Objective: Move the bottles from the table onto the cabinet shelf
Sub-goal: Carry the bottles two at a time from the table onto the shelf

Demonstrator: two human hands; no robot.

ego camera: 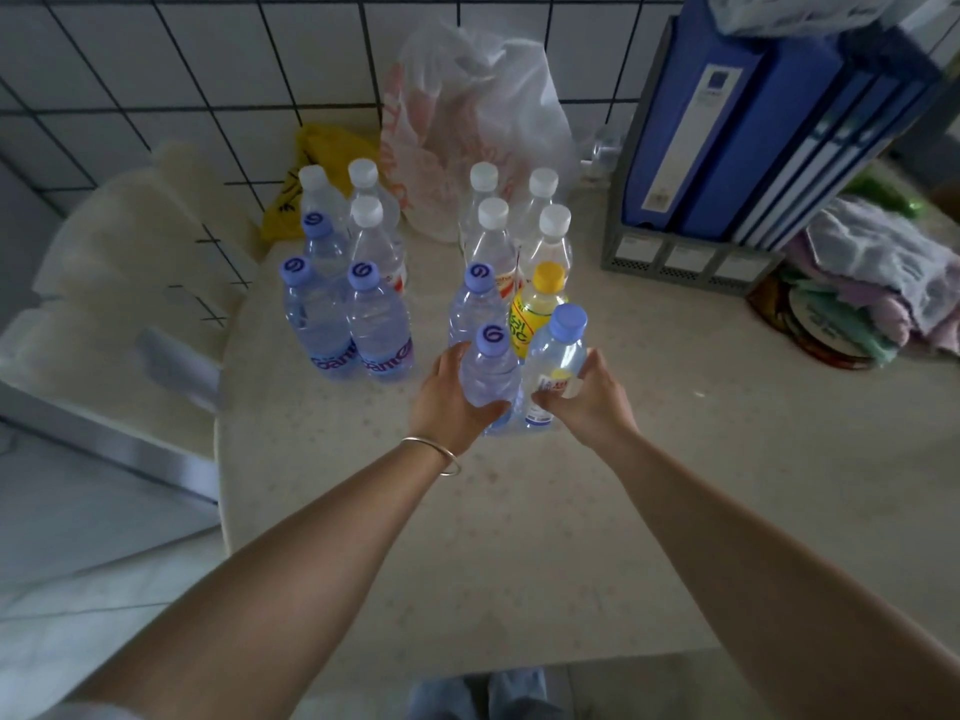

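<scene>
A home utility corner: white tiled wall (156, 70) across the upper left, blue binders (753, 122) in a file rack at upper right, folded cloths (883, 272) beside them on a cream-clothed table (571, 511).

- Bottles (488, 376): clear, glossy plastic with smooth plastic caps.
- Surface (519, 511): matt, pale, speckled cloth cover.
- Bag (478, 122): thin, crinkled, translucent plastic.
- Wall tiles (156, 70): smooth, glossy.
- Bracelet (434, 452): shiny metal.
</scene>
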